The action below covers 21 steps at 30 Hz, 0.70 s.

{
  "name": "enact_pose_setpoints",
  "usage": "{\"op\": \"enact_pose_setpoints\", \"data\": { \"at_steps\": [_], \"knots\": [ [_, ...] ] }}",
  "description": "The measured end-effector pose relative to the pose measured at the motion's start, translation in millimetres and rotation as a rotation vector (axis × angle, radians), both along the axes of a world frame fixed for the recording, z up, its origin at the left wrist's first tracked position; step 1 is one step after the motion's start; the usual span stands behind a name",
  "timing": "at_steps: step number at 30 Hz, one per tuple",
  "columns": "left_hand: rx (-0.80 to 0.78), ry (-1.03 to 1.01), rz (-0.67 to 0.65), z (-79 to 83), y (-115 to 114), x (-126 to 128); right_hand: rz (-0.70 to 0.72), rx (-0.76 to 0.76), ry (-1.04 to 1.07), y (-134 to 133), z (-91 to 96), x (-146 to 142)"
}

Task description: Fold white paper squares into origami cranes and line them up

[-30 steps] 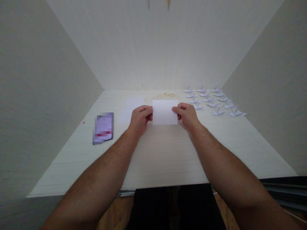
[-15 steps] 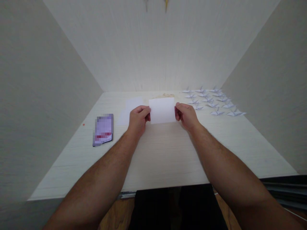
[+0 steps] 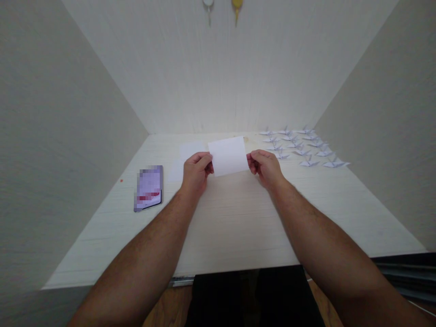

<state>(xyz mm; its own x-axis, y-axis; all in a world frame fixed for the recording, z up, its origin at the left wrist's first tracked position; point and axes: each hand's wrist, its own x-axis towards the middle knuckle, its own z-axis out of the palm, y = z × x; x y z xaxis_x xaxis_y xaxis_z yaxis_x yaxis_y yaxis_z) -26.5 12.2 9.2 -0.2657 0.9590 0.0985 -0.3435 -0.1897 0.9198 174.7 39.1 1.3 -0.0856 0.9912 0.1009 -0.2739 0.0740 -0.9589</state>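
A blank white sheet of paper (image 3: 228,156) is held up at mid-table, slightly tilted, its right side higher at the top. My left hand (image 3: 198,169) pinches its left edge, thumb in front and fingers curled behind. At the opposite edge is my right hand (image 3: 266,167), its fingers curled and fingertips meeting the paper low on that side; the thumb lies just right of the edge. More white sheets (image 3: 176,169) lie flat on the table to the left, partly hidden by my left hand.
Several folded white paper cranes (image 3: 308,162) stand in rows at the back right. A phone or tablet (image 3: 149,188) with a blurred screen lies on the left of the pale table (image 3: 235,227). Walls enclose the back and sides. Two hooks (image 3: 237,5) hang on the back wall.
The sheet has tilted, its top edge now sloping up to the right. Both hands stay nearly in place. The view has shifted up a little, showing more of the wall hooks.
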Motion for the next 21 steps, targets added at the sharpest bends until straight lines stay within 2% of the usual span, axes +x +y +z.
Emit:
{"op": "enact_pose_setpoints", "data": {
  "at_steps": [12, 15, 21],
  "knots": [
    [-0.009, -0.042, -0.003, 0.5, 1.0, -1.0, 0.052, 0.192, -0.049, -1.6, 0.5, 0.7],
    [-0.006, -0.05, -0.017, -1.2, 1.6, -1.5, 0.115, 0.192, -0.065, -1.8, -0.8, -0.1],
    [-0.02, 0.018, -0.035, -1.7, 0.8, 0.0, 0.131, 0.137, -0.062, -4.5, 2.4, -1.1]
  ]
}}
